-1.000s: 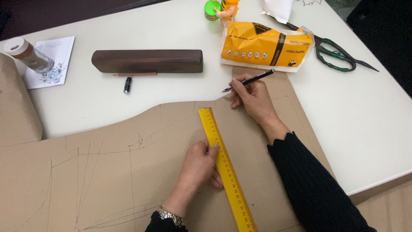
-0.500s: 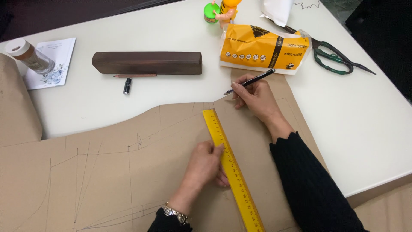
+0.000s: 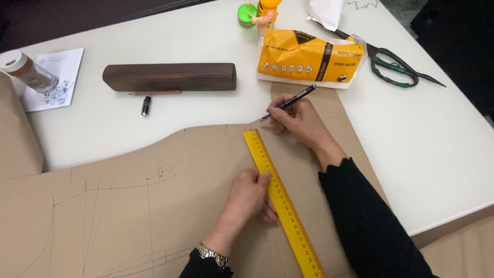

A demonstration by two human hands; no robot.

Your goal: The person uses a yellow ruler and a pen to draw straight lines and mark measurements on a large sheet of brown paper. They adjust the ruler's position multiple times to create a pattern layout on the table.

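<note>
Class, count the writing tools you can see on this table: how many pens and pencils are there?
2: a black pen in the right hand, and a thin brown wooden pencil lying beside the dark wooden block. Others may be hidden.

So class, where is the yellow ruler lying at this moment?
In the head view, the yellow ruler lies diagonally on the brown pattern paper, pressed down by the left hand, just below the right hand.

A dark wooden block [image 3: 170, 76] lies on the white table [image 3: 442, 139]; just below it a pencil [image 3: 154, 93] and black cap [image 3: 146, 105], right of it a yellow packet [image 3: 309, 57] and green-handled scissors [image 3: 396, 67], left a glass jar [image 3: 28, 71]
</note>
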